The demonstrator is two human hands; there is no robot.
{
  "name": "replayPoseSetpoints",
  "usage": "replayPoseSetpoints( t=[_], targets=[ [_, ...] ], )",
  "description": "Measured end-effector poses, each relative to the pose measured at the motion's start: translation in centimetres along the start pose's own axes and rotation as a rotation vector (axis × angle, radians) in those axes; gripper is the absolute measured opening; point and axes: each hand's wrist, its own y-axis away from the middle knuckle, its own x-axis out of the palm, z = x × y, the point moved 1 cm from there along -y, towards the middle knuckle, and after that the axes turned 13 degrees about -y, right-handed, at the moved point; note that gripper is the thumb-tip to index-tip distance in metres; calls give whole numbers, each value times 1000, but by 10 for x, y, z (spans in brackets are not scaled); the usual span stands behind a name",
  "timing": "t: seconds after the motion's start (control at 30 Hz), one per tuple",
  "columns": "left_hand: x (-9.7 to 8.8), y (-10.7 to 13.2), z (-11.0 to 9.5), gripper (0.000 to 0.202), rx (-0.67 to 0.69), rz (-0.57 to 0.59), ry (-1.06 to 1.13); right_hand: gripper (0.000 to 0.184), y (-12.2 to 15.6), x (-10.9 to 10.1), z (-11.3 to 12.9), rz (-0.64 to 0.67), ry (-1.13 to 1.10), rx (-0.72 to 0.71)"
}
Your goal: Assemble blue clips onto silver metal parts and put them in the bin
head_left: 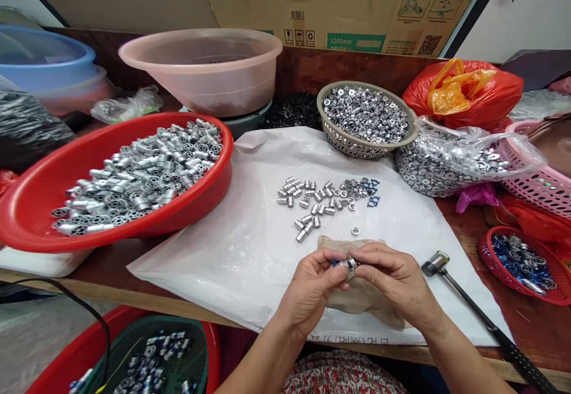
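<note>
My left hand (314,284) and my right hand (395,281) meet over a brown cloth-like pad (363,299) near the table's front edge. Between the fingertips of both is a small silver metal cylinder (350,265), with a bit of blue showing at its left. My fingers cover much of it. Beyond my hands, loose silver cylinders (306,224) and round metal caps (355,231) lie on a white plastic sheet (214,251). Small blue pieces (372,194) sit at the right of that group. A hammer (468,296) rests right of my right hand.
At left, a red basin (187,206) holds many silver cylinders. Behind stand a pink basin (250,78) and a grey basket (366,150) of metal caps. A clear bag of parts (428,168), red bag (482,96) and small red basket (495,263) are at right.
</note>
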Motion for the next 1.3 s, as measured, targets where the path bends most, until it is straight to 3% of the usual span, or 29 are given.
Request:
replayPoseSetpoints(
  t=[0.13,0.23,0.3,0.37,0.47,0.57,0.63,0.7,0.77,0.83,1.0,1.1,1.2,1.3],
  targets=[
    [1,0,0,28,-30,14,-1,19,2,-2,-5,34,11,-3],
    [0,-1,2,29,-54,10,-35,22,5,2,-9,23,57,-82],
    [0,-1,3,26,-43,-3,-150,24,11,4,-10,13,149,-146],
    [-1,-2,3,20,32,-39,-408,25,21,-2,-12,52,303,-168],
    [-1,-5,1,9,288,-99,-965,35,51,-39,-20,-31,663,-129],
    [1,-10,2,19,519,-82,-1312,53,90,-100,-34,-401,1137,32],
    [2,-13,6,23,604,-82,-1405,47,110,-131,-44,-410,1308,198],
    [1,-16,11,28,659,-115,-1466,39,119,-141,-47,-369,1323,256],
    [0,-17,16,31,690,-144,-1500,35,115,-129,-41,-359,1224,183],
    [0,-17,18,34,698,-153,-1499,32,104,-101,-25,-321,1061,85],
    [0,-14,17,41,637,-135,-1460,32,77,-32,16,-52,786,-95],
    [-1,-15,20,48,618,-154,-1463,49,72,-19,22,-13,788,-303],
    [-2,-16,23,53,607,-177,-1465,55,67,-16,17,129,842,-279],
    [-3,-15,23,54,593,-157,-1458,56,66,-15,19,45,833,-273]
  ],
)
